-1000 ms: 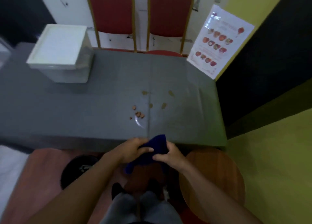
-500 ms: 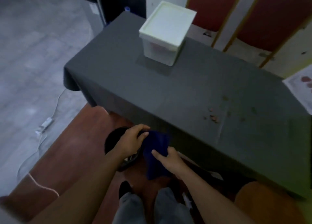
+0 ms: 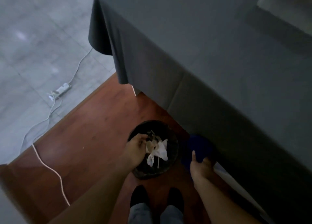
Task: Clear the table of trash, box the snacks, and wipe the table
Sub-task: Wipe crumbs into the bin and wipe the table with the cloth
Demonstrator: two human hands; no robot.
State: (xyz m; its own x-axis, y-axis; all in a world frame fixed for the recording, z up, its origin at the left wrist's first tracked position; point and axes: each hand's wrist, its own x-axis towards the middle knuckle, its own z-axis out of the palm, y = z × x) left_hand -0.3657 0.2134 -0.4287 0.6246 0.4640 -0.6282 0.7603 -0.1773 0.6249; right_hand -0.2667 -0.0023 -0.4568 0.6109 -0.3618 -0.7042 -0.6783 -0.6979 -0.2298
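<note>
A black round bin [image 3: 172, 156] stands on the brown floor beside the table, holding crumpled white paper [image 3: 160, 152] and other scraps. My left hand [image 3: 135, 149] hovers over the bin's left rim, fingers curled above the trash; whether it holds anything is unclear. To the right of the bin, my right hand [image 3: 200, 171] grips a dark blue cloth [image 3: 200, 146] close to the hanging side of the table's grey cover [image 3: 202, 63]. The white box [image 3: 290, 9] shows only as a blurred corner at the top right.
A white cable and power strip [image 3: 60, 92] lie on the grey tiled floor at left; the cable runs across the brown floor. My two dark shoes [image 3: 157, 198] stand just below the bin. The draped tablecloth edge hangs close on the right.
My view has swung down and left, from the tabletop to the floor bin. My hands separated: the left went over the bin, the right kept the blue cloth.
</note>
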